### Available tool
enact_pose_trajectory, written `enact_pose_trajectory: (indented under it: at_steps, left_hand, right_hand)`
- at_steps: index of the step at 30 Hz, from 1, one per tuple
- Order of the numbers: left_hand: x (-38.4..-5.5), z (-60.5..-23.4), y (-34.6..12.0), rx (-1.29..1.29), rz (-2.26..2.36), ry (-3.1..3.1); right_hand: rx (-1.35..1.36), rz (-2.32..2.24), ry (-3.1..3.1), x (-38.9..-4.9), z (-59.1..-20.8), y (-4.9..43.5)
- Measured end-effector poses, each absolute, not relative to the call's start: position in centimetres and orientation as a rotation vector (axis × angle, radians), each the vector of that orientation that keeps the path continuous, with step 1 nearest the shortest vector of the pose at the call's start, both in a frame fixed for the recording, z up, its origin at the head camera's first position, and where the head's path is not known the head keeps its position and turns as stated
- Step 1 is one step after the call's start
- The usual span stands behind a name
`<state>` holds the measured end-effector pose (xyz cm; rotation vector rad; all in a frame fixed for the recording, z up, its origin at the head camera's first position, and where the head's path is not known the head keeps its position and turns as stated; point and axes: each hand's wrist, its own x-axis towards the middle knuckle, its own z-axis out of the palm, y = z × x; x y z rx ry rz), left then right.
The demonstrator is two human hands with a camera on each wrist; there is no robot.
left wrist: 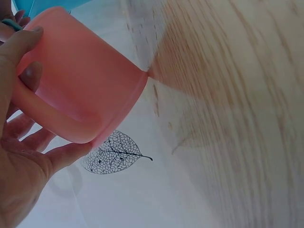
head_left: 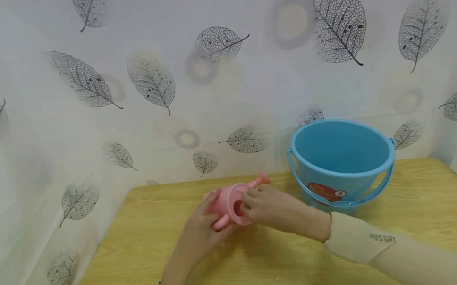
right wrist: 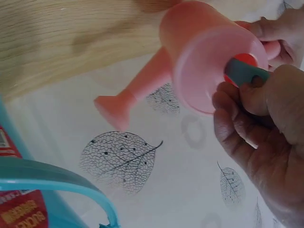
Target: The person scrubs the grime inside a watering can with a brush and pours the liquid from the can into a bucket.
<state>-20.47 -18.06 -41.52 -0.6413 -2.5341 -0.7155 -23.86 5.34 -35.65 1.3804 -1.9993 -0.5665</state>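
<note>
A pink toy watering can (head_left: 221, 204) is tilted low over the table, its round opening turned toward my right hand. My left hand (head_left: 202, 227) grips it from the left; in the left wrist view the fingers (left wrist: 71, 154) spread round its body and handle (left wrist: 61, 121). With thumb and fingers, my right hand (head_left: 268, 206) pinches a teal, handle-like piece (right wrist: 244, 72) at the opening. One end of that piece lies inside the can, so its full shape is hidden. The can's spout (right wrist: 147, 78) points away from my left hand, toward the bucket side.
Right of the hands, a light blue bucket (head_left: 340, 147) stands upright on the wooden table (head_left: 139, 248), its handle (head_left: 372, 197) hanging down at the front. A leaf-patterned white cloth (head_left: 248, 92) forms the backdrop behind the table and at its sides.
</note>
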Motion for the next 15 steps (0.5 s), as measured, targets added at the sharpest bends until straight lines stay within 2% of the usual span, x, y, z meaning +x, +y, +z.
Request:
enact_pose_trajectory:
  at_steps: [15]
  left_hand:
    - [-20.71,-41.8,-17.78,-0.684,-0.667,-2.467]
  right_hand:
    - [1.384,-0.652,-1.901,-23.88,-36.23,5.83]
